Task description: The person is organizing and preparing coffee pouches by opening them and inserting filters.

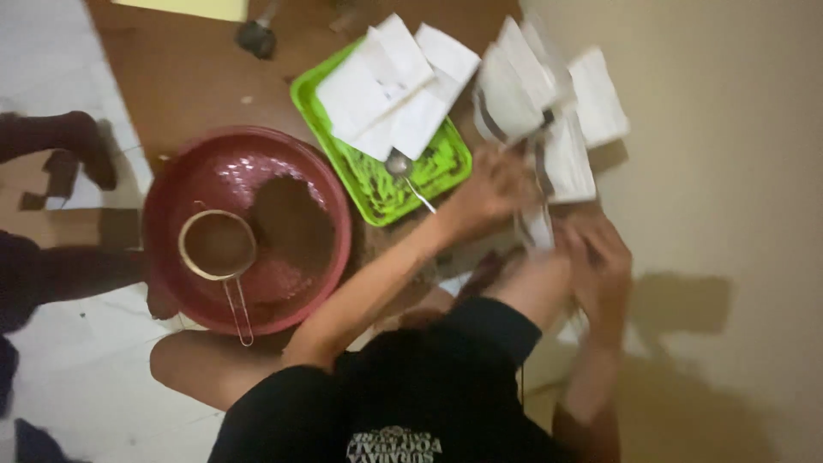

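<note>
My left hand (490, 187) reaches forward and grips the lower end of a fanned bunch of white paper packets (523, 90) with dark stripes, held over the beige floor. My right hand (600, 257) is just below it. Its fingers curl around a small white packet (537, 228) at the bottom of the bunch. The picture is blurred here, so the exact grip is hard to read. My bent knee (536, 283) lies under both hands.
A green tray (377, 193) holds more white packets (390, 86) and a metal spoon (405, 171). To its left, a red basin (184, 184) holds brown powder (296, 227) and a metal sieve (219, 249). Another person's dark-clad limbs (60, 137) are at the far left.
</note>
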